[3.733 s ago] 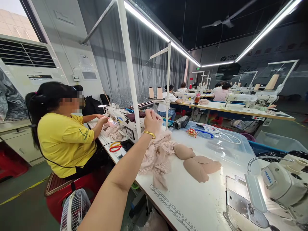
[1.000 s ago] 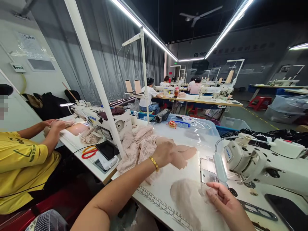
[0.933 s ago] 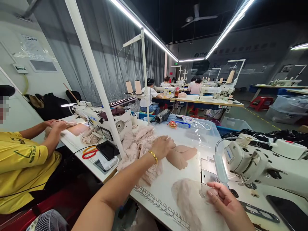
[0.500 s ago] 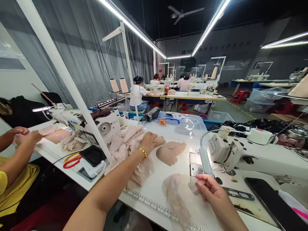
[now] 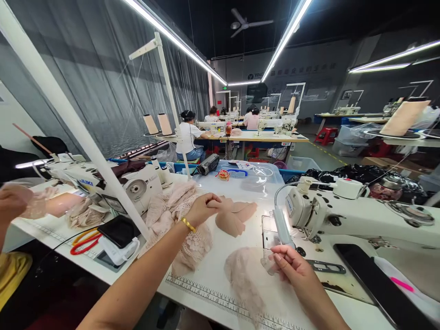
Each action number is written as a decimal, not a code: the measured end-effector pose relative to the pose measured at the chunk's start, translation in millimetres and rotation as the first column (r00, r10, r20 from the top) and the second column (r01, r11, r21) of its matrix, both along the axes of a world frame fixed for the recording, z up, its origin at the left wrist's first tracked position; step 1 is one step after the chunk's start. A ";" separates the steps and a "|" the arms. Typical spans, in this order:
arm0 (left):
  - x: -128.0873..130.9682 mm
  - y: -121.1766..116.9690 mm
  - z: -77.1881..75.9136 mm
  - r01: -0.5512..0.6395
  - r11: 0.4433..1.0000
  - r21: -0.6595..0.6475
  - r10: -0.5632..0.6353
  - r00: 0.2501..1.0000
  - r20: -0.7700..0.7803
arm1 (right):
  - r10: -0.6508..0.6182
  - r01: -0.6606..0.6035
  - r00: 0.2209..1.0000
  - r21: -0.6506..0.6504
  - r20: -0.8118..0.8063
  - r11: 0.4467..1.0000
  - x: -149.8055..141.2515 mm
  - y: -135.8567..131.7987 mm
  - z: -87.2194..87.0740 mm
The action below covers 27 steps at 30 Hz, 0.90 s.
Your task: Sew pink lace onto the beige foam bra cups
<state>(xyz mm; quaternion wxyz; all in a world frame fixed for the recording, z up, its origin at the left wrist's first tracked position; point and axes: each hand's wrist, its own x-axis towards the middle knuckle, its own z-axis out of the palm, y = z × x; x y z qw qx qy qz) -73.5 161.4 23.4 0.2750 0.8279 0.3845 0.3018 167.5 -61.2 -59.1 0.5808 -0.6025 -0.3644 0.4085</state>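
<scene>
My left hand (image 5: 203, 211), with a gold bracelet at the wrist, has its thumb and fingers pinched at the left edge of a beige fabric piece (image 5: 224, 203). More beige cut pieces (image 5: 231, 223) lie against it on the white table. A heap of pale pink lace (image 5: 192, 243) spreads beneath and left of that wrist. Near the needle plate of the sewing machine (image 5: 309, 211), my right hand (image 5: 292, 266) is closed on a small sheer fabric edge (image 5: 270, 265). A sheer lace piece (image 5: 242, 279) lies flat beside it, partly over the table.
A ruler strip (image 5: 206, 293) runs along the table's front edge. To the right lie a black phone (image 5: 371, 279) and a metal slide plate (image 5: 326, 266). A clear plastic bin (image 5: 254, 181) stands behind. At the left, a co-worker's hand (image 5: 15, 201) holds fabric by another machine.
My left hand has gone from lying flat over the beige piece to pinching its edge. My right hand keeps its hold. The view has swung slightly right, and the co-worker's hand has risen.
</scene>
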 end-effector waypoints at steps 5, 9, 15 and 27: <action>4.9 -79.3 4.9 0.433 0.816 0.383 -0.446 0.893 -0.058 | 0.017 -0.017 0.998 0.001 -0.065 1.000 5.2 -0.2 -0.6; 22.6 -108.2 4.1 0.584 0.303 0.753 -0.526 0.761 -0.379 | 0.058 -0.057 0.996 0.022 -0.072 0.998 7.7 -0.3 -1.9; 37.5 -107.6 1.1 0.678 0.125 0.724 -0.476 0.681 -0.556 | 0.078 -0.082 0.993 0.046 0.088 0.996 5.6 -2.3 2.2; 60.0 -86.9 20.6 0.689 0.619 -0.376 -0.777 0.607 -0.168 | -0.031 -0.219 0.750 0.292 0.660 0.931 -11.9 -32.2 45.1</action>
